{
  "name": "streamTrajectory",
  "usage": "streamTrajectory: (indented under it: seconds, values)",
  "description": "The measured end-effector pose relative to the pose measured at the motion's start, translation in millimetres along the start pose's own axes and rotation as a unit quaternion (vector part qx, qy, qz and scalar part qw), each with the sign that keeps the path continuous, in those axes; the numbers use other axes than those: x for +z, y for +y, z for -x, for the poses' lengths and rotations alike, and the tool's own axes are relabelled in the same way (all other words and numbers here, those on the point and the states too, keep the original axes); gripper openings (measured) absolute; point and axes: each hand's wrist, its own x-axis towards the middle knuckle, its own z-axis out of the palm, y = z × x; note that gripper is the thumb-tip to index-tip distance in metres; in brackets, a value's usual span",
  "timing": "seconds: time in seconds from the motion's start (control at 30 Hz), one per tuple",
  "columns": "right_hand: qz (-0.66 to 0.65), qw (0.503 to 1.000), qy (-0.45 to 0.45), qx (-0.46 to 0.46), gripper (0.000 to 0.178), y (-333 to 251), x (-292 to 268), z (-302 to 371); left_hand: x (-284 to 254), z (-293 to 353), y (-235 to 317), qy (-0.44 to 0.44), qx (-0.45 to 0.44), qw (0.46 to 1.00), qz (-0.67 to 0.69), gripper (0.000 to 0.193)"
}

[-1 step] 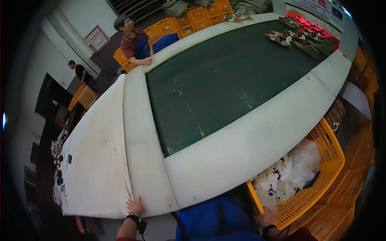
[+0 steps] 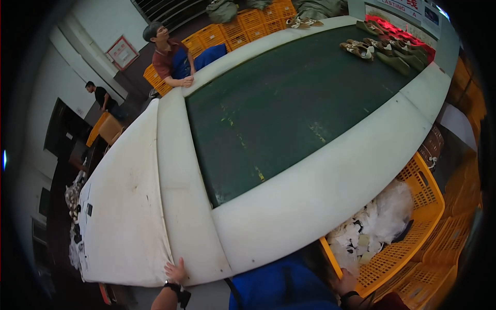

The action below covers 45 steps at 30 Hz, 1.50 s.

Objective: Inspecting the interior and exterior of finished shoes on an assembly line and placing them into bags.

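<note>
My left hand (image 2: 176, 272) rests with fingers spread on the near edge of the white-topped table (image 2: 188, 201), beside the cloth-covered panel (image 2: 124, 201). Nothing is in it. Low on the right, my right hand (image 2: 346, 283) grips the rim of a yellow plastic crate (image 2: 408, 254); its fingers are partly hidden. Inside the crate lie crumpled clear plastic (image 2: 390, 209) and pale scraps (image 2: 356, 240). A dark green conveyor belt (image 2: 268, 124) runs between the white borders.
Several brown-and-white shoes (image 2: 357, 49) and green shoe-shaped pieces (image 2: 392, 63) sit at the belt's far end, by a red-lit opening (image 2: 395, 32). A co-worker (image 2: 173, 54) leans on the far left corner. Stacked yellow crates (image 2: 248, 23) line the back; more stand at right.
The whole view has shifted slightly. Both hands keep their places on the table edge and the crate rim.
</note>
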Motion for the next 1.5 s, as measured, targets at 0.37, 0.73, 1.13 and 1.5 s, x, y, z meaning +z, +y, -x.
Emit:
streamTrajectory:
  seconds: [0.37,0.73,1.13,1.5]
  values:
    - [-0.037,0.954,-0.24,0.176,0.06,41,8,-2,120,-100,-106,0.02,0.125,0.982,-0.141,0.095]
    - [0.034,0.999,-0.002,0.003,0.03,-6,-10,9,-12,13,1,-0.017,0.069,0.997,-0.023,0.105]
    - [0.028,0.996,0.026,-0.08,0.029,17,4,18,29,128,-48,0.072,0.458,0.886,-0.026,0.083]
    - [0.034,0.996,0.037,-0.068,0.035,15,2,18,133,254,45,-0.235,0.632,0.715,-0.184,0.07]
